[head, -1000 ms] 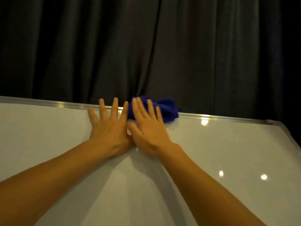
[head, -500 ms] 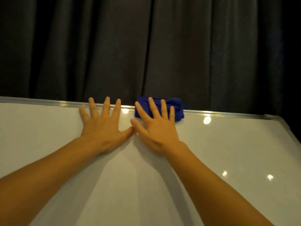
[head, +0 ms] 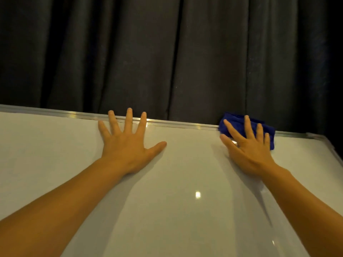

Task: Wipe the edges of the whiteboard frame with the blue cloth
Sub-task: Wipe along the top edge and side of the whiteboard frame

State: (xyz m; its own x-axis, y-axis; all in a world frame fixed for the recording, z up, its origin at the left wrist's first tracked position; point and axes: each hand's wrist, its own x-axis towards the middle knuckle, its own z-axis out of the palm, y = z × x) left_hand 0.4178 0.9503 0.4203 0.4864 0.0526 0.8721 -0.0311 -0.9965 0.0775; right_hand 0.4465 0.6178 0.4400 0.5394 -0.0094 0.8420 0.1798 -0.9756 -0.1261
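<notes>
A white whiteboard (head: 176, 182) with a thin metal frame (head: 185, 125) fills the lower view. The blue cloth (head: 267, 130) lies bunched over the top frame edge near the right corner. My right hand (head: 246, 145) presses flat on the cloth, fingers spread over it. My left hand (head: 126, 143) rests flat on the board with fingers apart, its fingertips reaching the top frame, holding nothing.
A dark pleated curtain (head: 167, 52) hangs right behind the board. The frame's top right corner (head: 315, 136) is just beyond the cloth, and the right frame edge (head: 334, 151) runs down from it. Light spots glint on the board.
My right hand has slid the blue cloth to the right along the top frame, away from my left hand. The left hand has stayed flat on the board.
</notes>
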